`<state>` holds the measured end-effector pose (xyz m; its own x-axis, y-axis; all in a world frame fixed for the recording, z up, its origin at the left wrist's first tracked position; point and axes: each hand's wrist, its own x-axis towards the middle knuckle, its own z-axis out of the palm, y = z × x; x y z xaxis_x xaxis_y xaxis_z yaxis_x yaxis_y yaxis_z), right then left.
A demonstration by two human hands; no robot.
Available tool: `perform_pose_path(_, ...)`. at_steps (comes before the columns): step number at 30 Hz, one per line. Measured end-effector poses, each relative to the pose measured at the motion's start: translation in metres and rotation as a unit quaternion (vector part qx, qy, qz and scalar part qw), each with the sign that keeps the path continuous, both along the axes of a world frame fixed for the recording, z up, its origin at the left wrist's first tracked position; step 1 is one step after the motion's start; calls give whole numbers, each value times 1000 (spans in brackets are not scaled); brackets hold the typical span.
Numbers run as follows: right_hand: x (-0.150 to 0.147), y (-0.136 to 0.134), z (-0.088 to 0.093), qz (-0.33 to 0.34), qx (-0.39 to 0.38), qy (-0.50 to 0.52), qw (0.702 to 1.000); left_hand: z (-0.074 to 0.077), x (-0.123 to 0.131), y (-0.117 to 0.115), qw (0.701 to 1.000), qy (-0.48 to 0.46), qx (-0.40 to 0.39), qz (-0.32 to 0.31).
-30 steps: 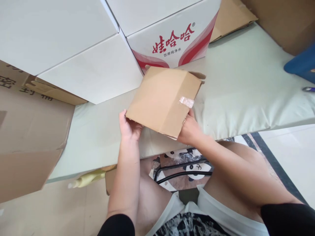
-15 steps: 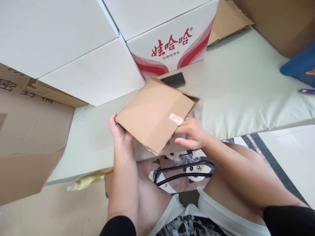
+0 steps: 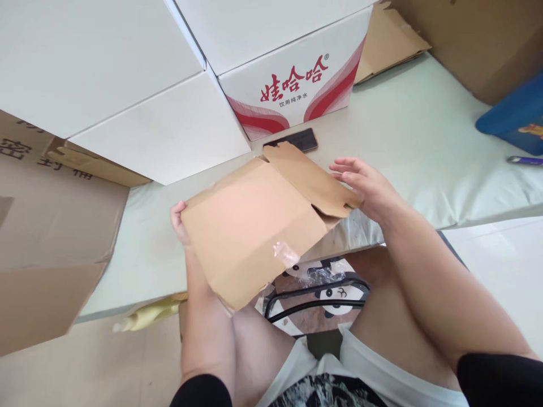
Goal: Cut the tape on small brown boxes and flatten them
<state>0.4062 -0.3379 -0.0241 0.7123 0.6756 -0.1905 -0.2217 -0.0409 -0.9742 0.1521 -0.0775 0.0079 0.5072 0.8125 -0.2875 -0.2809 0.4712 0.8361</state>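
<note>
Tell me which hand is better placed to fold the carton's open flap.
Probably the right hand: it is open and close to the flap, while the left hand holds the carton by its left corner.

A single camera, worn on the person's head, faces forward and steeply down. It looks over the person's own lap (image 3: 326,364), at the bottom centre of the frame, while both forearms (image 3: 207,333) reach up from the lower edge. At close range, its aim falls on the brown carton (image 3: 250,217) mid-frame, with the left hand (image 3: 178,221) left of centre and the right hand (image 3: 362,186) right of centre. The front edge of the pale green surface (image 3: 407,141) slants from lower left up toward the right side, so the camera meets it obliquely. White boxes (image 3: 165,118) at the upper left run past the top edge.
</note>
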Motion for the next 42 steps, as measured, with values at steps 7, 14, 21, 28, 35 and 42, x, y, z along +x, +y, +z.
perform_pose_path(7,-8,-10,10,190,-9,150,970,4,4,-9,1000,-11,-12,11)
perform_pose_path(14,-3,-11,8,100,-13,122,987,-4,6,-14,994,54,32,-88)
perform_pose_path(21,-10,-27,7,178,-26,102,978,-3,-1,-11,989,42,74,-119)
perform_pose_path(28,-40,-74,28,262,-148,40,953,6,-15,-6,978,91,107,-151)
perform_pose_path(35,-49,-203,19,-200,-141,-98,965,18,-7,-7,972,198,100,-75)
perform_pose_path(42,26,-146,48,-381,-174,-362,833,16,13,-13,962,229,100,-113)
